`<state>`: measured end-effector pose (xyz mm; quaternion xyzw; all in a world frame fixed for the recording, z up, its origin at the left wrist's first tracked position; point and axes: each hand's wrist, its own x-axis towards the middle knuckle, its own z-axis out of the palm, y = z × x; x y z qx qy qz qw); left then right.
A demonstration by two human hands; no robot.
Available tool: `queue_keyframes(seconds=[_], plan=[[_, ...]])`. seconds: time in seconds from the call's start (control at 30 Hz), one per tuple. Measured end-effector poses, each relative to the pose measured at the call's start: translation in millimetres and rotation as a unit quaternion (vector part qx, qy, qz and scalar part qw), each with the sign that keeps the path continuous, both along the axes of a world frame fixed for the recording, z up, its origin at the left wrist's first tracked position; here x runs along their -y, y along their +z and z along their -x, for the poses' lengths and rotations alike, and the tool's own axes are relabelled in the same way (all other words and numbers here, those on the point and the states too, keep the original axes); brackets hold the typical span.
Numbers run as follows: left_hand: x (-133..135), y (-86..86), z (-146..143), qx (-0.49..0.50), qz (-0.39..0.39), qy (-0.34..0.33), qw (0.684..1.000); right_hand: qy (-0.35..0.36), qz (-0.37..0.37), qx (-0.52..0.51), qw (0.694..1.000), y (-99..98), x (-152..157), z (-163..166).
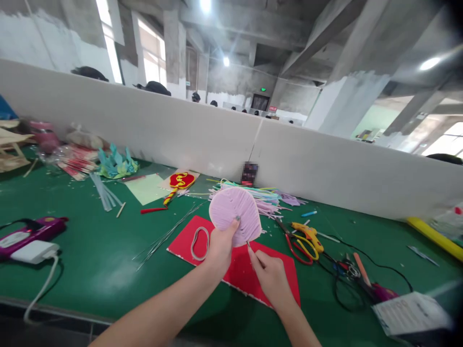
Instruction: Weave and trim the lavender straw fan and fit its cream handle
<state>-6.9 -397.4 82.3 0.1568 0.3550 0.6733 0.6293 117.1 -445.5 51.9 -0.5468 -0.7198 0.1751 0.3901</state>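
Note:
My left hand (221, 243) grips a rounded lilac fan-shaped piece (235, 205) by its lower left, thumb on its face. Rows of fuzzy lilac strips cover the piece, and a pale rim runs round it. At its lower edge, my right hand (269, 272) is closed on a thin dark stick-like thing (248, 245), mostly hidden by the fingers; I cannot tell its kind. Below both hands lies a red board (253, 274) with a grey oval loop (200, 243) on its left part. Behind the piece spreads a heap of pastel pipe cleaners (267, 205).
Right of the board are red-handled scissors (300, 250), a yellow glue gun (307, 233) and black cables. On the left lie thin wires (168, 236), a red-and-yellow fan (181, 180) and a purple power strip (36, 233). A white partition (325, 164) borders the green table (101, 270).

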Motion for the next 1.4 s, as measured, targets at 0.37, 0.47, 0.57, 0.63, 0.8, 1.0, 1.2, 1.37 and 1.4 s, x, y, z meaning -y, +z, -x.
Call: queue_keyframes(seconds=[0.37, 0.47, 0.57, 0.63, 0.8, 1.0, 1.2, 1.37, 1.4], plan=[[18, 17.6, 49, 0.022, -0.133, -0.256, 0.957, -0.021, 0.153, -0.39, 0.908, 11.3, 19, 19], [20, 10.2, 43, -0.018, -0.061, -0.21, 0.976, 0.045, 0.186, -0.504, 0.842, 7.4, 30, 28], [27, 10.6, 31, -0.018, -0.043, -0.195, 0.98, 0.08, 0.213, -0.562, 0.795, 3.1, 43, 38], [32, 14.1, 27, -0.018, -0.042, -0.155, 0.987, 0.088, 0.213, -0.572, 0.787, 1.0, 49, 43], [37, 19.8, 29, -0.053, -0.067, -0.073, 0.994, 0.055, 0.198, -0.491, 0.846, 3.6, 59, 46], [41, 25.4, 32, -0.068, -0.067, -0.019, 0.995, -0.011, 0.19, -0.426, 0.884, -1.4, 68, 41], [44, 33.0, 22, -0.027, -0.053, -0.022, 0.998, -0.061, 0.123, -0.374, 0.917, -8.6, 71, 38], [34, 33.8, 28, -0.022, -0.055, 0.018, 0.998, -0.048, 0.092, -0.315, 0.943, -5.7, 73, 34], [33, 33.7, 30, -0.024, -0.056, 0.024, 0.998, -0.046, 0.096, -0.311, 0.945, -6.2, 73, 34]])
